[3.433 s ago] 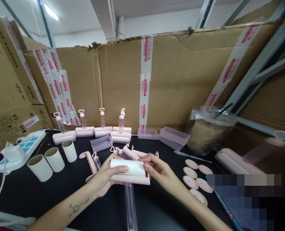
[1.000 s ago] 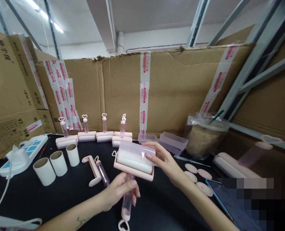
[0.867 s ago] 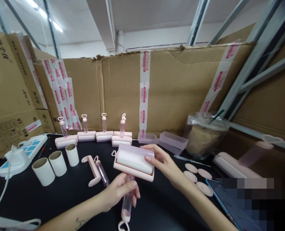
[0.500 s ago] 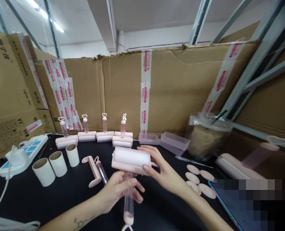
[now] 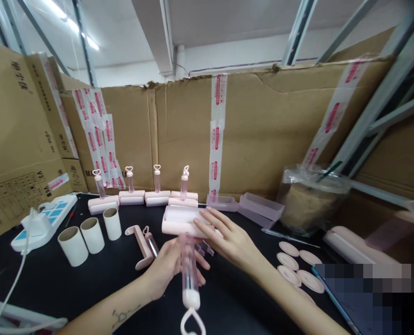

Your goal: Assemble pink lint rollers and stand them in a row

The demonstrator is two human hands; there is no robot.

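Note:
A pale pink lint roller (image 5: 190, 279) with a white paper roll, clear handle and heart-shaped ring is between my hands, its ring end toward me. My left hand (image 5: 170, 260) closes around the handle's top just below the head, fingertips showing past its right side. Over the right end of the roller head lie the fingers of my right hand (image 5: 227, 237), gripping it. To the left, a bare pink roller frame (image 5: 142, 251) lies beside a loose clear handle (image 5: 152, 243). Three white paper rolls (image 5: 73, 246) stand further left. Small clear pieces (image 5: 207, 247) show partly behind my fingers.
Several assembled lint rollers (image 5: 158, 197) line the cardboard wall (image 5: 182, 135). Clear pink covers (image 5: 261, 209), a screwdriver-like rod (image 5: 290, 237), a bagged drink cup (image 5: 304, 204) and pink discs (image 5: 288, 261) lie right, near a phone (image 5: 335, 298). A power strip (image 5: 49, 223) sits left.
The lint roller has tilted, its handle end rising toward me and the heart ring coming into view. My right fingers have moved further across the head. The camera view has shifted slightly.

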